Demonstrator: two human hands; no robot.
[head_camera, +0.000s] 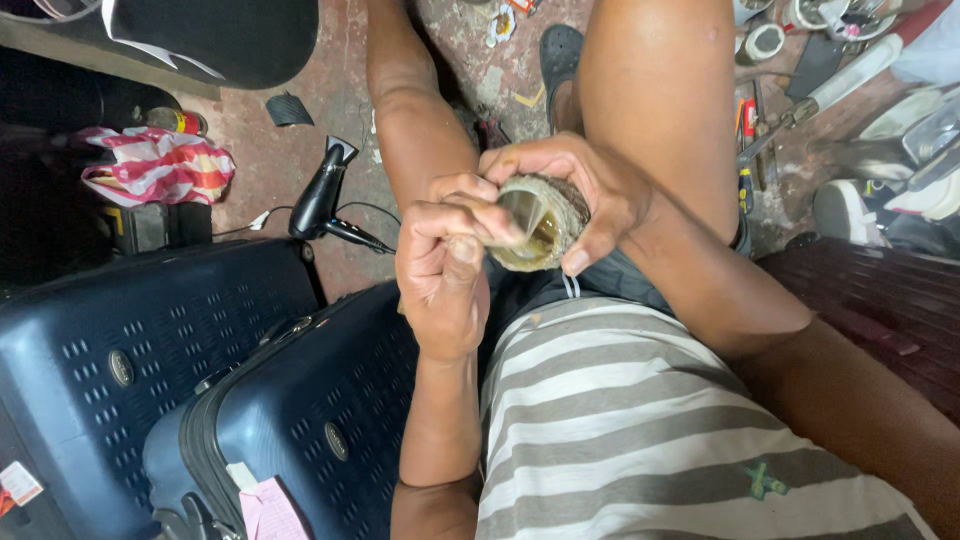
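Note:
My right hand wraps around a small round tin with a crusted rim and brownish-yellow liquid inside, held above my lap between my knees. My left hand is closed, its fingertips pinching a thin flat strip that reaches into the tin's mouth. The two hands touch at the tin. My striped shirt fills the lower part of the head view, and my bare legs stretch away at the top.
Two dark blue hard suitcases stand at my left. A black hair dryer with its cord lies on the reddish floor, beside a red-and-white striped bag. Hand tools and tape rolls lie at the top right.

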